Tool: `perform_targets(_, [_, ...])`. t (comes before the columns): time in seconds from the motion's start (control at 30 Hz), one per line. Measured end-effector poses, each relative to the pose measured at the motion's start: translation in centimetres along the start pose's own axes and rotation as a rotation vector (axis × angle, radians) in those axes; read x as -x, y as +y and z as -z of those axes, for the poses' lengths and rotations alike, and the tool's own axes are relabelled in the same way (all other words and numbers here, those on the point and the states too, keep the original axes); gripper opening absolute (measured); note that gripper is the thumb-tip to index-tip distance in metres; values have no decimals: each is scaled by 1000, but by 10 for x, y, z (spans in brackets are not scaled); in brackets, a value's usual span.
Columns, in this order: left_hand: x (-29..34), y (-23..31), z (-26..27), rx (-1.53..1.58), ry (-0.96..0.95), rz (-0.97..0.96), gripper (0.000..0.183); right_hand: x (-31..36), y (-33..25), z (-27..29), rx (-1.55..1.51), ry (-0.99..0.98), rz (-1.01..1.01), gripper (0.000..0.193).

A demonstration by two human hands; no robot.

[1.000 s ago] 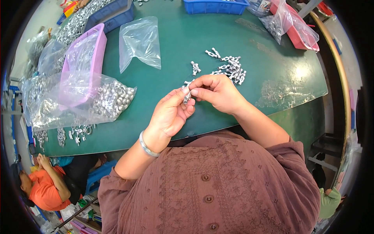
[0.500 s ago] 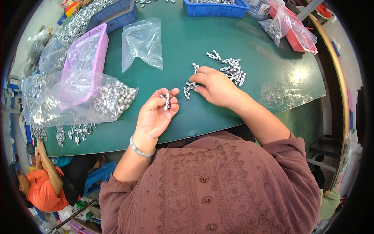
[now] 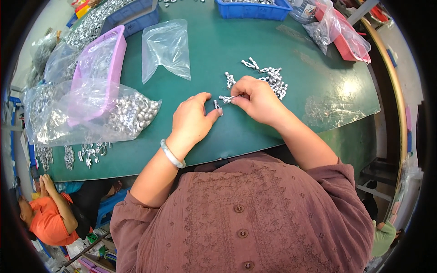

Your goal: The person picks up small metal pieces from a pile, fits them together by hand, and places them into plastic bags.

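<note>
My left hand is turned palm down on the green table, a pale bangle on its wrist. Its thumb tip touches a small silver twisted metal link, with the forefinger apart from the thumb; the other fingers and anything under the palm are hidden. Just right of it, my right hand pinches one end of a similar metal link between thumb and fingers. Another pair of links lies beyond the right fingertips. A loose pile of links sits past the right knuckles.
An empty clear plastic bag lies flat at centre left. Further left are a purple tray and a clear bag of metal parts. Blue bins and a red tray stand along the far side. A person in orange sits at left.
My left hand has turned from palm up to palm down and moved right to the link there. The link it held is out of sight. My right hand has shifted slightly right, now pinching a link.
</note>
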State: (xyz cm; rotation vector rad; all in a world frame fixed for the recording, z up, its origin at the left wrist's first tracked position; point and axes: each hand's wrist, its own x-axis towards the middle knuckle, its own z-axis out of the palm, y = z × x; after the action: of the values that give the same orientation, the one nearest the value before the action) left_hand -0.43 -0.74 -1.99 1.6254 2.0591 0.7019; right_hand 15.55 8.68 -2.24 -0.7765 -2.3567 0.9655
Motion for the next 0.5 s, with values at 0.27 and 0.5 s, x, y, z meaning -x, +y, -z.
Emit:
perform_targets(0.27, [-4,-12,-9,399,-38,-67,14,11,-3,10,-508,-103,-390,11])
perform_targets(0.5, [3,2,-4,937,-131,13,8,16,-7,7,-928,-115,-502,13])
